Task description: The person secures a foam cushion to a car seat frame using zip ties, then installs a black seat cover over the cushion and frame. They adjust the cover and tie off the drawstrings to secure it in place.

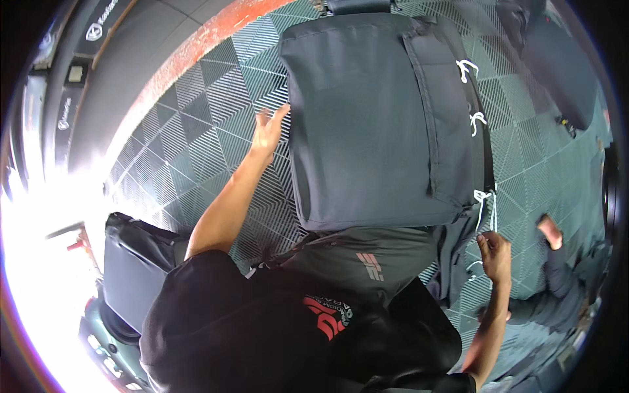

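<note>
A large dark grey padded panel, like a seat back in a smooth leather-like cover (357, 124), lies in front of me on the floor. White cords (477, 120) are tied in knots along its right side. From the nearest knot, loose cord ends (493, 209) run down to my right hand (496, 257), whose fingers are pinched together on them. My left hand (267, 133) is at the cover's left edge, its fingers apart and holding nothing. Whether a fingertip touches the edge is unclear. Dark fabric (452, 262) hangs at the near right corner.
Patterned tiles (196, 141) cover the floor, bounded at far left by a red-painted edge (216, 36). A black covered seat part (141, 262) stands at my left. Another dark seat piece (560, 72) is at far right. A co-worker's dark sleeve (557, 304) shows at lower right.
</note>
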Motion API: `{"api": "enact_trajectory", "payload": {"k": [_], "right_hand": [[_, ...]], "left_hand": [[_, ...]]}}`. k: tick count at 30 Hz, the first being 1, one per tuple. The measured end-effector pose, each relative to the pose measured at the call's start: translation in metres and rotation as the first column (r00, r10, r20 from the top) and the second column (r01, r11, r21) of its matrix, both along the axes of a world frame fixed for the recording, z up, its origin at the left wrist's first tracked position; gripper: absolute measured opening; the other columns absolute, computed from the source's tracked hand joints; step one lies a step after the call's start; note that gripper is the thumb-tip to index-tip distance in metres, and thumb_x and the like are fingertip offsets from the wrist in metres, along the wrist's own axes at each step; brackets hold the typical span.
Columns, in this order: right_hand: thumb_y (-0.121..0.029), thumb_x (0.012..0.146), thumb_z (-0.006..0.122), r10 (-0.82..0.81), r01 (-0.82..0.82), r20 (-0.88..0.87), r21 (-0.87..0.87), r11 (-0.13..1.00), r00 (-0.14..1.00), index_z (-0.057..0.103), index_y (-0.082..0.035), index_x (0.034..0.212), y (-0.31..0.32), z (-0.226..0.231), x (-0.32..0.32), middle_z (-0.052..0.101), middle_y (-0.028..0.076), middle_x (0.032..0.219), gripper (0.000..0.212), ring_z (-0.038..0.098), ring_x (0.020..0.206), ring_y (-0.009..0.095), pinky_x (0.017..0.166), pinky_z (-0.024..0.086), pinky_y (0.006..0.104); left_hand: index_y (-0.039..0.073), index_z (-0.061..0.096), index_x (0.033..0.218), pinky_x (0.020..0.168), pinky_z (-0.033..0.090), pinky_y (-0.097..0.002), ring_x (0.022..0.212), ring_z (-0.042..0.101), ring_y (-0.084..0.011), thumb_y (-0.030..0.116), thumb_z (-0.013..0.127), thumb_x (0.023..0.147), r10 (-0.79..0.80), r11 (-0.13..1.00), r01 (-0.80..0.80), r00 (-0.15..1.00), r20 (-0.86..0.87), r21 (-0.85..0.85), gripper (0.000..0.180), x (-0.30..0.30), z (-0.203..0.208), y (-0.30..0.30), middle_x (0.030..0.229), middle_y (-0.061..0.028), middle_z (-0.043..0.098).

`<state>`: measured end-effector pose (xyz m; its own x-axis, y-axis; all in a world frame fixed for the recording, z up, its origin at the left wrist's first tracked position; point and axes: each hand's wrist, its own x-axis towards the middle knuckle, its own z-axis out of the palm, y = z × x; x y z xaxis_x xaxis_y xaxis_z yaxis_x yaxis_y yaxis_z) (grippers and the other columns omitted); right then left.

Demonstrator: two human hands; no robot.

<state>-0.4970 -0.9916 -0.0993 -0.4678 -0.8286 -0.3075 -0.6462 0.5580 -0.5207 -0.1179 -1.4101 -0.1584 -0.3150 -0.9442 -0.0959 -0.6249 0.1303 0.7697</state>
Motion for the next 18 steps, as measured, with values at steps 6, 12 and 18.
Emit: {"api": "enact_trajectory", "payload": {"k": [6,12,18], "right_hand": [[-0.020,0.093,0.069,-0.096,0.108,-0.128,0.091,0.990,0.987,0.069,0.001,0.094,-0.028,-0.004,-0.019,0.069,0.017,0.078,0.020,0.067,0.070,0.026,0.067,0.052,0.0380],[-0.023,0.091,0.073,0.236,-0.215,-0.093,0.192,0.958,0.967,0.068,-0.004,0.105,-0.103,0.004,0.046,0.069,0.015,0.078,0.024,0.068,0.072,0.026,0.067,0.052,0.0380],[-0.021,0.088,0.073,0.338,-0.297,-0.146,0.244,0.923,0.930,0.069,-0.007,0.101,-0.158,0.019,0.049,0.068,0.011,0.078,0.019,0.066,0.071,0.023,0.067,0.052,0.0368]], "left_hand": [[-0.005,0.012,0.156,0.118,0.030,-0.0493,0.143,0.031,-0.0508,0.036,0.072,0.084,0.170,0.955,-0.173,0.985,0.032,0.242,0.102,-0.005,-0.006,0.073,0.155,-0.0406,0.020],[-0.005,0.030,0.152,0.118,0.013,-0.0660,0.146,0.008,-0.0594,0.039,0.073,0.081,-0.076,0.976,0.130,0.957,0.281,-0.176,0.094,0.003,0.004,0.116,0.155,-0.0448,0.008],[-0.009,0.032,0.151,0.121,0.009,-0.0601,0.153,0.012,-0.0392,0.046,0.052,0.094,-0.385,0.867,0.466,0.850,0.359,-0.174,0.082,0.000,0.000,0.116,0.162,-0.0292,0.019]]}}
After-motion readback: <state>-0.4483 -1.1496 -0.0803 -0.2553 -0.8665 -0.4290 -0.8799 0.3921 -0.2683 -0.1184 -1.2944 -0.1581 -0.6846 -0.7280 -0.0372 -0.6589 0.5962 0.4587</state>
